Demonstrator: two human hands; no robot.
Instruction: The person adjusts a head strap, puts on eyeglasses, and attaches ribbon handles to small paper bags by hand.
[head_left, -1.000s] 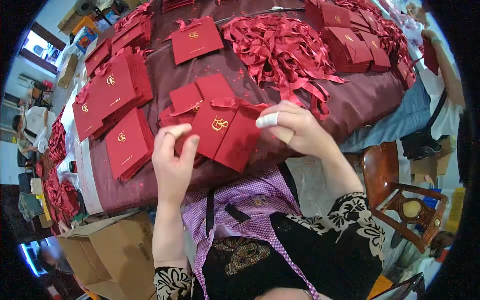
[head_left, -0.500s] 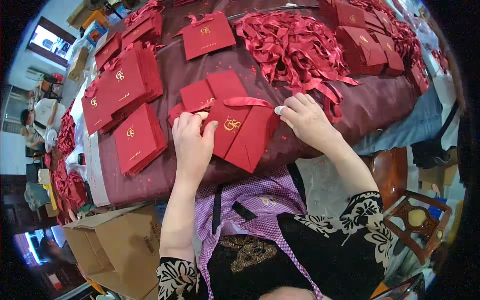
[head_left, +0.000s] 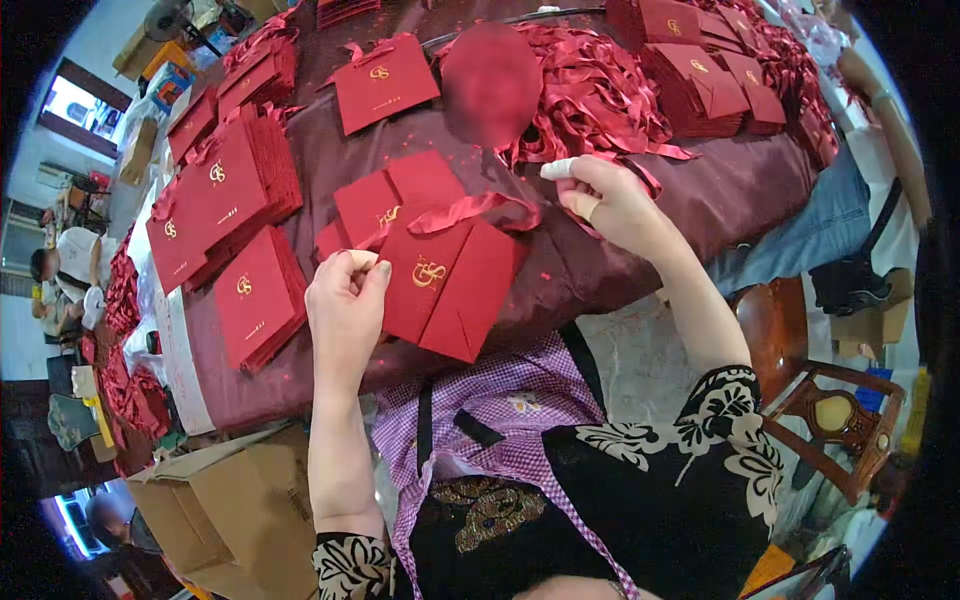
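A red paper gift bag (head_left: 455,290) with gold lettering lies tilted near the table's front edge. A loose red ribbon (head_left: 475,211) curls across its top. My left hand (head_left: 345,305) is closed at the bag's left edge, thumb and forefinger pinched on it. Beyond the bag's right side, my right hand (head_left: 615,205) is raised with its forefinger and thumb apart. White tape wraps that forefinger. Near it is the heap of red ribbons (head_left: 600,95), partly covered by a blurred patch. Under the first bag, further red bags (head_left: 425,175) stick out.
Stacks of red bags (head_left: 240,180) stand on the left of the dark red tablecloth (head_left: 560,300), with more bags (head_left: 695,85) at the back right. Below the table's left end is an open cardboard box (head_left: 240,500). A wooden chair (head_left: 840,430) stands at right.
My right hand has left the bag's right edge and moved up towards the ribbon heap. My left hand and the bag have shifted slightly left and nearer. The ribbon now curls up loosely.
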